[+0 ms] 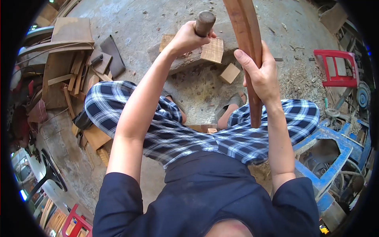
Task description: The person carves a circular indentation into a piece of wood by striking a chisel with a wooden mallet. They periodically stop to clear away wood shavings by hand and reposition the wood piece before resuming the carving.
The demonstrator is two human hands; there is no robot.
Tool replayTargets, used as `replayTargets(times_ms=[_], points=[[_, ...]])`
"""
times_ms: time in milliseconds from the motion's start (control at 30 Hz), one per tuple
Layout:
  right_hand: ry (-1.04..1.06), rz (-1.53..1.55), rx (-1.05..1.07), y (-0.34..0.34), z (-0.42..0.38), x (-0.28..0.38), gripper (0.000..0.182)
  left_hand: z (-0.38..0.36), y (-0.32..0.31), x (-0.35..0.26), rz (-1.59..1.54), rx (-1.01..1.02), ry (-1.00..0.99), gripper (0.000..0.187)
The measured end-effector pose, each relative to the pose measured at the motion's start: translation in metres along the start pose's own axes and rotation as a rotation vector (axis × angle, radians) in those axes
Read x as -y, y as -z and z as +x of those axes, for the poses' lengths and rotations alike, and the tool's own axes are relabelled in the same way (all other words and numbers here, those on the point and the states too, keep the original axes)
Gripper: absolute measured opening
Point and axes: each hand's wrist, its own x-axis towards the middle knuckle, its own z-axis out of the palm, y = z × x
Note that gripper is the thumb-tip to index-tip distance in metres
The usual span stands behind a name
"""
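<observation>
My left hand (186,40) is closed around a tool with a thick, round-ended wooden handle (205,24); the rest of the tool is hidden, so its kind does not show. My right hand (261,75) grips a long, curved reddish-brown piece of wood (246,29), thumb laid along its face. That piece runs from the top edge of the view down to above my right thigh. Beneath my left hand lies a thick wooden beam (185,63) on the floor, with a light wood block (212,51) on it. Another small block (229,73) sits by the beam.
Wood offcuts and boards (65,75) are piled at the left. A red plastic stool (337,68) stands at the right, above a blue metal frame (327,146) with machine parts. Shavings (298,71) litter the concrete floor (158,19). My sandalled feet are near the beam.
</observation>
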Motion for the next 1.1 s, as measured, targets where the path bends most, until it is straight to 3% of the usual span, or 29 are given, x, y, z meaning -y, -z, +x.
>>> replayTargets(times_ms=[133, 1000, 1100], points=[[-0.063, 0.026, -0.014, -0.002, -0.003, -0.005, 0.052, 0.0, 0.0, -0.001, -0.155, 0.08, -0.04, 0.019], [-0.127, 0.013, 0.011, -0.001, -0.002, -0.011, 0.057, 0.004, -0.012, 0.001, -0.01, 0.082, 0.019, 0.013], [-0.109, 0.003, 0.003, -0.003, -0.002, -0.012, 0.056, 0.009, -0.014, 0.01, -0.008, 0.048, -0.074, 0.015]])
